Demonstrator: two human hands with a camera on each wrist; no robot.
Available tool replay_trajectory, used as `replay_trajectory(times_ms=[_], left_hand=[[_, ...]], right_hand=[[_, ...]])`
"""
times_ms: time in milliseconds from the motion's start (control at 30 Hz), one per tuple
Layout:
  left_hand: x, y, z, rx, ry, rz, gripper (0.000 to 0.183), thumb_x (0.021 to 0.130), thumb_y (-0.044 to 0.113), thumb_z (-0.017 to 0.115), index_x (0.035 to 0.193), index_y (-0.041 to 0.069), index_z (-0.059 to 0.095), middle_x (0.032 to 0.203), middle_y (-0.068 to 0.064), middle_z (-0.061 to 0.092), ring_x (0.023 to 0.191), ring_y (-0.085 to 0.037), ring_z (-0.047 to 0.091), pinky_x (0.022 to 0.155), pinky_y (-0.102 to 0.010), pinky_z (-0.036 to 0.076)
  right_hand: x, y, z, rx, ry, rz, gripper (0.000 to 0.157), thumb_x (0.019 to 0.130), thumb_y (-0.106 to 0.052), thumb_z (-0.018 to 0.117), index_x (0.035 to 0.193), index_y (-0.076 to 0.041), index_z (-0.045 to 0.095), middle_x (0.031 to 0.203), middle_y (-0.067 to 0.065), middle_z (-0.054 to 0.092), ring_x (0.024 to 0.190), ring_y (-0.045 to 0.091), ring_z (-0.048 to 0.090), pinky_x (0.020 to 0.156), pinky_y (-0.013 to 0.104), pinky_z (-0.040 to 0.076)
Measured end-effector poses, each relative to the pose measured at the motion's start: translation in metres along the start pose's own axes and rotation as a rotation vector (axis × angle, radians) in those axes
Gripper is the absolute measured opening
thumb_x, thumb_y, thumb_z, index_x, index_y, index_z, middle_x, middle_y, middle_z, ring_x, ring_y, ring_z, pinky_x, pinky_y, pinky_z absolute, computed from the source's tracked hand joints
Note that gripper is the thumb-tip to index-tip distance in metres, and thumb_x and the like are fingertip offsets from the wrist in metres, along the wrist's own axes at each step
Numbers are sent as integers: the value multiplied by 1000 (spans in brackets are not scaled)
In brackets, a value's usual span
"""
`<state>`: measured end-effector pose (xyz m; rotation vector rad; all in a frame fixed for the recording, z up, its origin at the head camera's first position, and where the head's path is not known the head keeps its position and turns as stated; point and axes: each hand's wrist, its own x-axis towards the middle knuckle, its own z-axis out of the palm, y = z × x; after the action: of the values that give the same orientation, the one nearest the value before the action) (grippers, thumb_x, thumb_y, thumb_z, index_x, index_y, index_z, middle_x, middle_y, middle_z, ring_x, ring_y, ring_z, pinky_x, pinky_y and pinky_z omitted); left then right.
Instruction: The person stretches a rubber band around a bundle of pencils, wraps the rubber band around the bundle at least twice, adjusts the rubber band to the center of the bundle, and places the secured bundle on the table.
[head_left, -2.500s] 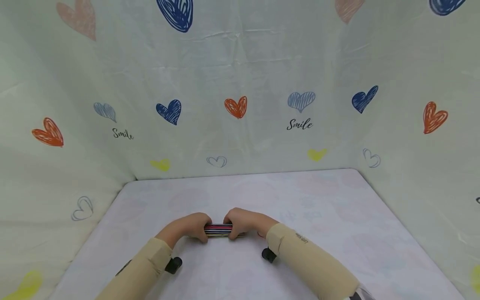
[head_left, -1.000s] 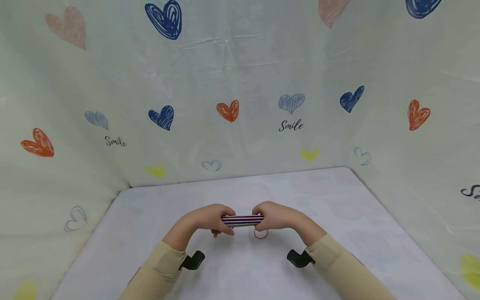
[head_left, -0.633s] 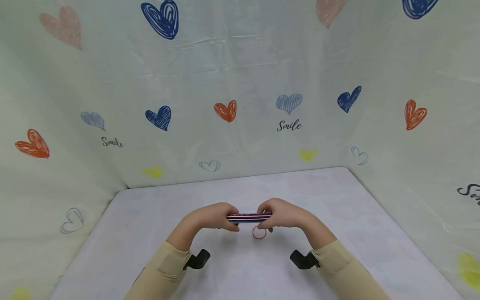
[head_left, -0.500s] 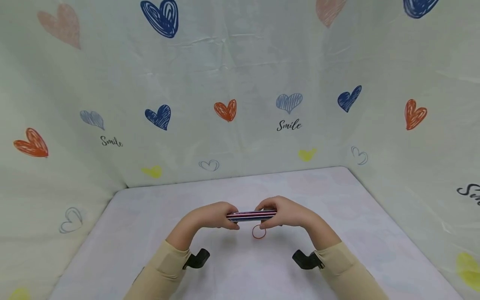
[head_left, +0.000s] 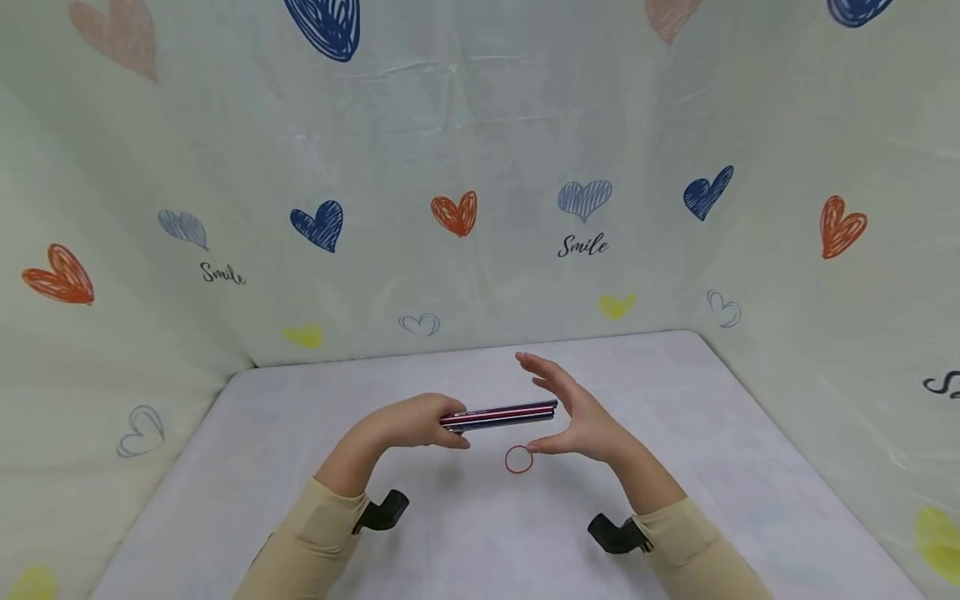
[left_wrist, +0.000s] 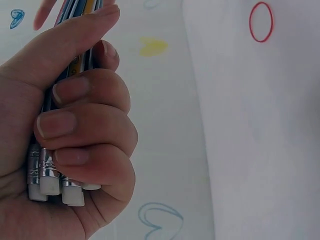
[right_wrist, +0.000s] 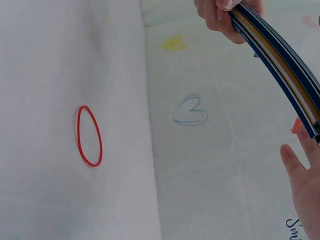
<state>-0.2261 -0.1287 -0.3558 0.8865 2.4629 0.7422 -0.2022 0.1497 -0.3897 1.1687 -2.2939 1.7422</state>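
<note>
My left hand [head_left: 420,421] grips a bundle of several pencils [head_left: 502,414] above the table, with the bundle's free ends pointing right. In the left wrist view, curled fingers [left_wrist: 90,117] wrap the pencils near their white eraser ends [left_wrist: 50,185]. My right hand [head_left: 585,417] is apart from the bundle, fingers spread and thumb extended, around the free ends without visibly holding them. A red rubber band [head_left: 518,459] lies on the table just below the right thumb; it also shows as a red loop in both wrist views.
The white table [head_left: 480,533] runs back to a pale curtain [head_left: 510,275] printed with hearts. Curtain also hangs along both sides. A black wrist camera [head_left: 382,510] is strapped at the left cuff, another black camera [head_left: 618,533] at the right.
Both hands lifted the pencils off the table, uncovering the rubber band. Since half a second ago the right hand has let go and spread its fingers, leaving the bundle in the left hand.
</note>
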Motion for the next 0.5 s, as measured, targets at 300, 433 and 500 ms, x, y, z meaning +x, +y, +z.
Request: replay_trajectory(times_ms=[300,433,500], left_hand=[[-2,8,-5,2,31,-24,16,84,19,76,81,13,62,68,6,53,64,-10,46,60,-29,38],[-2,12,-7,35,43,-37,16,83,21,77,83,14,63,70,5,56,66,-11,49,62,-30,40],[-1,14,-7,48,45,-41,16,83,22,77,84,14,64,71,5,57,67,-12,50,63,-31,41]], right_hand=[[3,3,13,17,142,-80,115,62,4,89,154,-8,21,159,9,22,142,37,23,109,62,18],[4,2,17,41,173,-75,109,67,-4,89,154,-12,24,159,5,24,142,32,24,110,61,17],[5,2,18,49,187,-82,106,68,-4,88,153,-11,25,158,6,25,143,32,24,110,60,16]])
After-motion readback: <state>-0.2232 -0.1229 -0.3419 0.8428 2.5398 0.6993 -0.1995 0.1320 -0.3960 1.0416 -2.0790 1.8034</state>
